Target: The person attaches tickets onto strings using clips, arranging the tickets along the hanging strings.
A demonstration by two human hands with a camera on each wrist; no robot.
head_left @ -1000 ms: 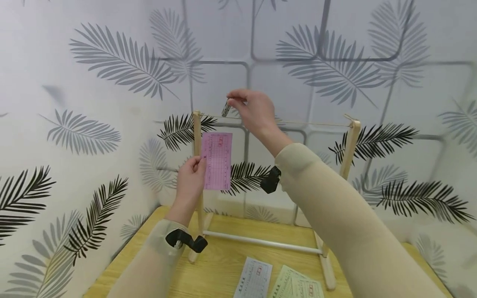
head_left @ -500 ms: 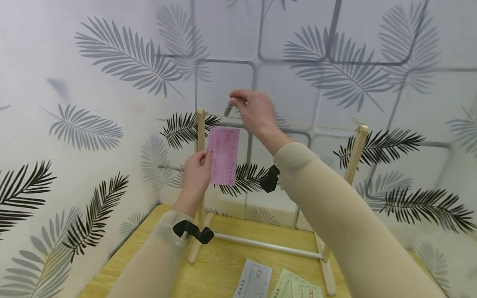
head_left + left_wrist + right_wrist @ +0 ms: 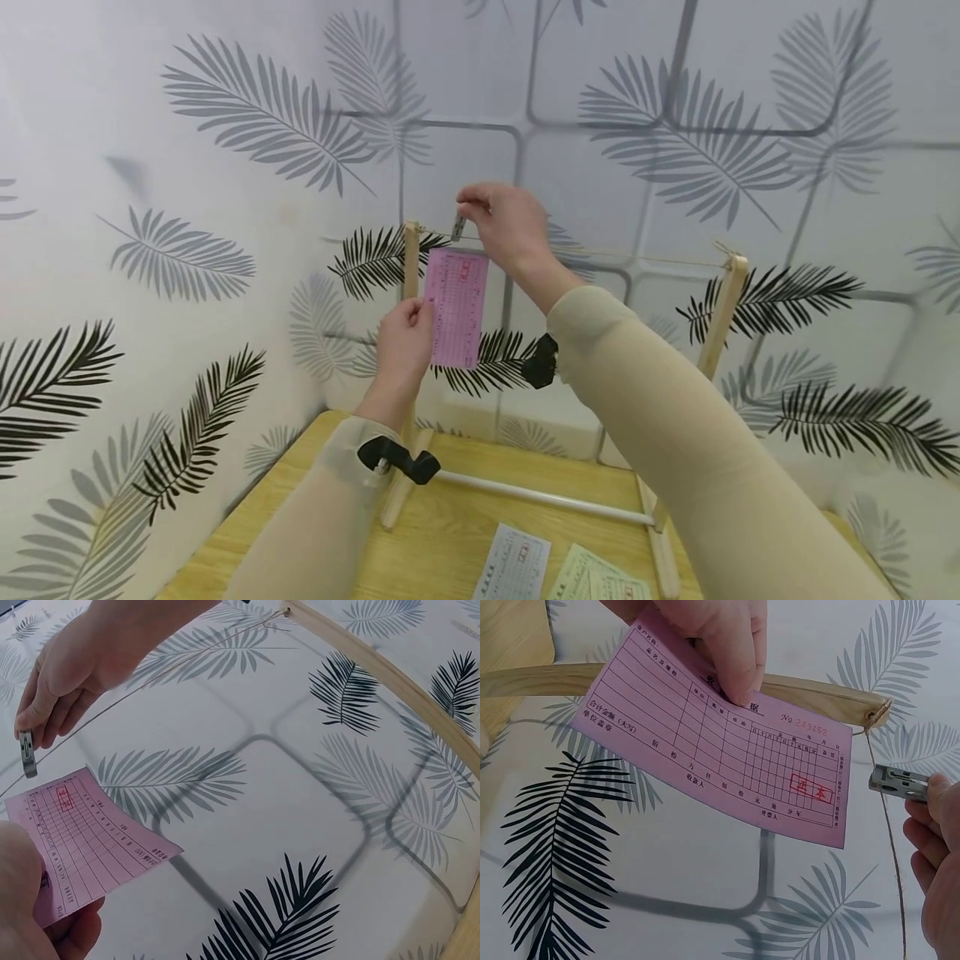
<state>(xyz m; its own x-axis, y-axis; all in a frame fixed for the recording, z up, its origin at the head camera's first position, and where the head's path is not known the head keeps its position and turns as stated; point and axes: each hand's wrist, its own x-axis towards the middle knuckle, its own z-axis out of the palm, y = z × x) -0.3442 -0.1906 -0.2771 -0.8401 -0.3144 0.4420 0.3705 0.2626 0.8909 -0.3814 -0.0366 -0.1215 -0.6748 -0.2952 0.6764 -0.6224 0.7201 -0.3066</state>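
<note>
A: Left grip (image 3: 405,337)?
B: Pinching the pink slip (image 3: 459,308) by a long edge, just below the string (image 3: 898,874).
A: Right grip (image 3: 513,225)?
B: Pinching a metal clip (image 3: 900,782) at the string; contact unclear.
A: Beyond?
B: Wooden post (image 3: 412,267), then leaf-print wall (image 3: 465,150).

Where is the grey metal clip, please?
In the head view, just left of centre, the grey metal clip is in the right hand, above the pink paper slip.
</note>
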